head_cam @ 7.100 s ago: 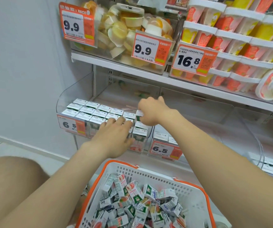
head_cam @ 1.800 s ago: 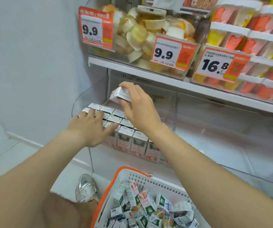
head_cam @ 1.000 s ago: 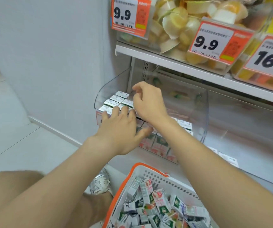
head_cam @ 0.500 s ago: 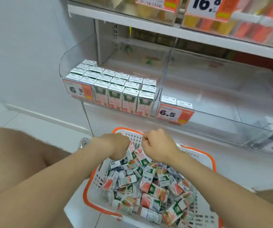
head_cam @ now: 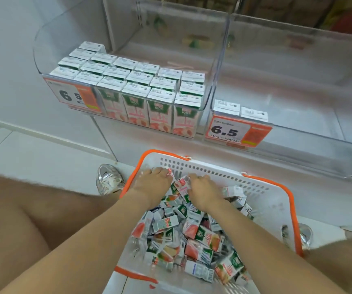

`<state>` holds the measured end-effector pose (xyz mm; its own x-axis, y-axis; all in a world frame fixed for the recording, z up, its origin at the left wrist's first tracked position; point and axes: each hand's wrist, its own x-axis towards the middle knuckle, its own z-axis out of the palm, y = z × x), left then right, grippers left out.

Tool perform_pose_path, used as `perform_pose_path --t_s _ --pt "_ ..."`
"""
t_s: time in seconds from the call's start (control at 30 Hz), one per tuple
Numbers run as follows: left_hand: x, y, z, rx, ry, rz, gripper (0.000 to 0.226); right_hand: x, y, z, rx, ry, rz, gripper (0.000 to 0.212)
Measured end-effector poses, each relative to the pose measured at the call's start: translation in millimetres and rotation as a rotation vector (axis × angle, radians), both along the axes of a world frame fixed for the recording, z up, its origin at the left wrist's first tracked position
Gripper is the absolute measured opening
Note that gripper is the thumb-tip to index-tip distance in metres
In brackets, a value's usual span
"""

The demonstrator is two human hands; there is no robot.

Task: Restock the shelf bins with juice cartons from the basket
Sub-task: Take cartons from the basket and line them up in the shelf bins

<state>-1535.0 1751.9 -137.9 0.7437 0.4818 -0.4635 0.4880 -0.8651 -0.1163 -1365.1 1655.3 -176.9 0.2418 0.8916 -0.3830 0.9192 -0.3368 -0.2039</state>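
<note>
Both hands are reaching into the white basket [head_cam: 262,194] of loose juice cartons [head_cam: 192,240] below the shelf. The right hand [head_cam: 202,190] is curling around one carton [head_cam: 181,185] at the pile's far end; the left hand [head_cam: 152,184] is lying curled beside it, its hold impossible to tell. The left shelf bin [head_cam: 40,52] is holding upright stocked cartons [head_cam: 128,81]

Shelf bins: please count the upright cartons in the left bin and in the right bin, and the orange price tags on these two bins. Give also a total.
Left-bin cartons: 19
Right-bin cartons: 2
Orange price tags: 2
Total: 23
</note>
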Motion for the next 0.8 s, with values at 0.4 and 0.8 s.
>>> perform_pose_path --t_s 0.4,0.8 --pt "24 -5 -34 0.198 0.032 -0.015 0.056 4 -16 8 0.148 0.139 -0.197 0.043" --pt "3 -11 -5 -0.347 -0.52 0.597 0.083 37 -30 51 0.165 0.452 -0.276 0.024"
